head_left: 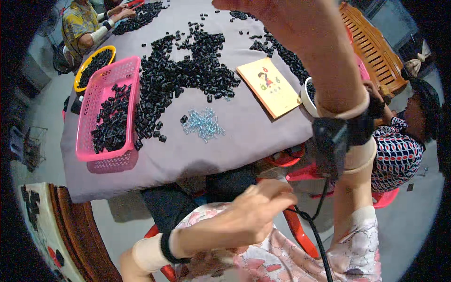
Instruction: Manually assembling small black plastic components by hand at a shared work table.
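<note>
My left hand [260,209] is over my lap, below the table edge, its fingers curled together and slightly blurred. A black cord [307,215] hangs beside its fingertips; whether anything is pinched in them is hidden. My right arm is raised across the view, and my right hand [270,11] is at the top edge with its fingers mostly cut off. On the table in front of me is a small heap of bluish springs [204,124]. Behind it spreads a large pile of small black plastic parts [188,66]. A yellow booklet [268,88] lies to the right.
A pink basket [83,127] with black parts stands at the left, beside a yellow basket [113,52]. A white bowl [307,104] sits at the right table edge. One person [77,23] works at far left; another [399,145] sits at right, near a wooden bench [376,49].
</note>
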{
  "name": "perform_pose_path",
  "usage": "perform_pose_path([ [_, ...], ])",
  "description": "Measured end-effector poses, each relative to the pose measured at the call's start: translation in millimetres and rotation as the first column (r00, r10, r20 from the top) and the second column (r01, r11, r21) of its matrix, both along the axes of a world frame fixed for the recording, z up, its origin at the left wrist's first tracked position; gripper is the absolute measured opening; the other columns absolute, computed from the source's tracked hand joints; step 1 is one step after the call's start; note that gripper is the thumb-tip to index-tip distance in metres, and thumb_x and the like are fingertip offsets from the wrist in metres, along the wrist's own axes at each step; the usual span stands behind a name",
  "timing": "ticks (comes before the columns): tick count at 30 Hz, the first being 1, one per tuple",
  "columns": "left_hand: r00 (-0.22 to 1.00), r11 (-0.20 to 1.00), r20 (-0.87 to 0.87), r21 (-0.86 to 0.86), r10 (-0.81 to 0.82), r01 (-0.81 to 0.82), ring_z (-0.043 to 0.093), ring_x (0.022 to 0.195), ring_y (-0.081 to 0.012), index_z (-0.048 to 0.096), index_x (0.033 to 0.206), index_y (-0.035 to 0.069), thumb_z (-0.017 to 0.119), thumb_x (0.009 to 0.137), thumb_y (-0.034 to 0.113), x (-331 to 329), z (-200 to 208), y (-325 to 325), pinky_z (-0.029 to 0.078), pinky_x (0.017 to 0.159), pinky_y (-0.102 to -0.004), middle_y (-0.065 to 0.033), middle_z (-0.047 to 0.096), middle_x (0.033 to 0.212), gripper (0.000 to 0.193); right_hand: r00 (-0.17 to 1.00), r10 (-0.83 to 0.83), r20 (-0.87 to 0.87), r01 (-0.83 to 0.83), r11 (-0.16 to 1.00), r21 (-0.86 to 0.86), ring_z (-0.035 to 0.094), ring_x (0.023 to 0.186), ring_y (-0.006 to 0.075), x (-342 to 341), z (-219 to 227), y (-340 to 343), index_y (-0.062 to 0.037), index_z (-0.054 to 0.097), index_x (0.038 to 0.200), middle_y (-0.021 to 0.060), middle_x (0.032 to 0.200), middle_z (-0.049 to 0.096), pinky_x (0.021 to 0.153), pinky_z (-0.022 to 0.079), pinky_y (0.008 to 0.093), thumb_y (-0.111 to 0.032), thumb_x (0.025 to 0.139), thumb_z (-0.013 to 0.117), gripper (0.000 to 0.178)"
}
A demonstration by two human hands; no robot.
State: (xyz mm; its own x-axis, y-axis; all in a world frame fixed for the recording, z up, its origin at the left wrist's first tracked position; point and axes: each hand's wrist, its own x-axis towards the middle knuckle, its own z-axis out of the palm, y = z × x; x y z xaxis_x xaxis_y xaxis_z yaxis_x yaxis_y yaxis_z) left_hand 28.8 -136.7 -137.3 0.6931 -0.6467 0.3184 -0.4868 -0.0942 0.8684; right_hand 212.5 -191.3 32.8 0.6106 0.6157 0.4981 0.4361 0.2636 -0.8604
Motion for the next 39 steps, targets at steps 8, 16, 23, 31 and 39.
perform_pose_path([
  [8, 0.944, 0.944, -0.176, 0.13, -0.28, 0.304, 0.049, 0.106, -0.0392, 0.05, 0.112, 0.0, 0.057, 0.077, 0.01, 24, -38, -39, 0.04, 0.09, -0.0446, -0.0225, 0.051, 0.113, 0.037, 0.974, -0.187, -0.124, 0.171, 0.977, -0.13, 0.057, 0.069, 0.0129, 27, -1, -8, 0.0001, 0.058, 0.095, 0.0068, 0.083, 0.058, 0.063, 0.049, 0.0256, -0.028, 0.097, 0.043, 0.032],
  [16, 0.682, 0.872, -0.542, -0.299, -0.49, 0.389, 0.051, 0.109, -0.0305, 0.04, 0.13, 0.0, 0.053, 0.083, 0.017, 37, -57, -58, 0.039, 0.097, -0.0374, -0.0168, 0.049, 0.118, 0.051, 0.98, -0.149, 0.131, 0.185, 0.921, -0.342, 0.057, 0.068, 0.0135, 51, 23, -27, -0.0009, 0.06, 0.091, 0.0069, 0.082, 0.059, 0.061, 0.048, 0.026, -0.029, 0.095, 0.047, 0.031],
  [23, 0.637, 0.861, -0.581, -0.299, -0.507, 0.412, 0.044, 0.113, -0.0213, 0.04, 0.125, -0.001, 0.062, 0.083, 0.023, 52, -64, -44, 0.036, 0.097, -0.0332, -0.0126, 0.046, 0.12, 0.054, 0.985, -0.069, 0.155, 0.137, 0.864, -0.485, 0.057, 0.069, 0.0133, 83, 18, 4, -0.0011, 0.061, 0.091, 0.0063, 0.082, 0.06, 0.063, 0.049, 0.0265, -0.031, 0.093, 0.05, 0.032],
  [31, 0.683, 0.916, -0.633, -0.377, -0.365, 0.141, 0.05, 0.098, -0.0117, 0.048, 0.116, 0.005, 0.066, 0.082, 0.011, 68, -85, 3, 0.041, 0.088, -0.0285, -0.0011, 0.054, 0.106, 0.038, 0.984, -0.149, 0.098, 0.178, 0.797, -0.577, 0.058, 0.071, 0.0116, -71, -22, 86, -0.0013, 0.061, 0.09, 0.0054, 0.082, 0.061, 0.065, 0.048, 0.0254, -0.028, 0.092, 0.052, 0.029],
  [39, 0.946, 0.993, -0.324, -0.098, 0.024, -0.059, 0.056, 0.063, -0.0244, 0.05, 0.103, 0.004, 0.056, 0.08, 0.007, 70, -72, 8, 0.043, 0.059, -0.0354, -0.0121, 0.057, 0.074, 0.025, 0.986, -0.156, 0.058, 0.157, 0.753, -0.639, 0.058, 0.072, 0.01, -68, -17, 73, -0.0016, 0.062, 0.089, 0.0045, 0.082, 0.062, 0.067, 0.048, 0.0243, -0.026, 0.09, 0.054, 0.026],
])
